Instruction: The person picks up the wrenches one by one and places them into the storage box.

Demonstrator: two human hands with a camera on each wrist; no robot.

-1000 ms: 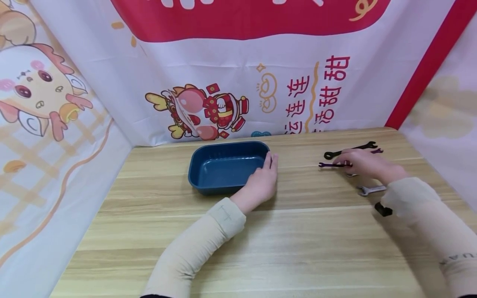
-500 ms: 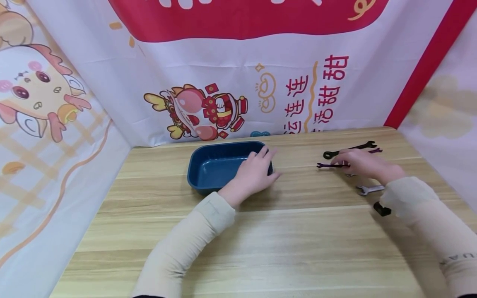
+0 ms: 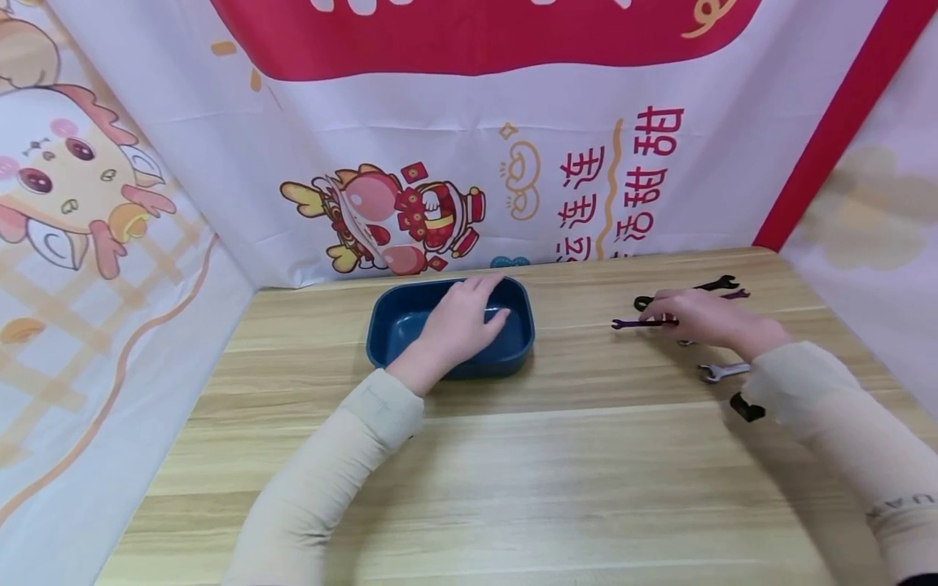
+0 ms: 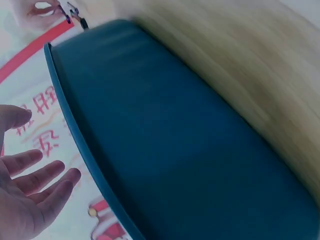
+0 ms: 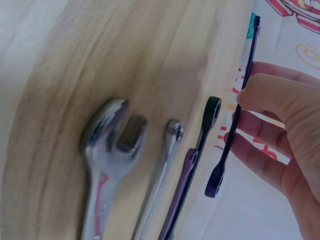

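Note:
My left hand (image 3: 458, 325) hovers over the blue rectangular basin (image 3: 498, 366), its fingers spread and relaxed. In the left wrist view that hand (image 4: 30, 192) is off the basin's rim, holding nothing. On the right, my right hand (image 3: 703, 317) pinches a thin dark purple wrench (image 3: 630, 324) between thumb and fingers. The right wrist view has this wrench (image 5: 225, 155) raised off the table, both its ends free. Below and beside it lie a black wrench (image 5: 212, 107), another purple wrench (image 5: 177, 200), a slim silver wrench (image 5: 162, 175) and a larger silver wrench (image 5: 107, 165).
A short black object (image 3: 747, 407) lies by my right sleeve, partly hidden, its kind unclear. The wooden table (image 3: 557, 488) ends at a printed cloth (image 3: 557, 106) behind, with cloth walls at both sides.
My left hand has left the basin's right end and moved left over the basin, its fingers loosened. The right hand has shifted slightly left with the purple wrench.

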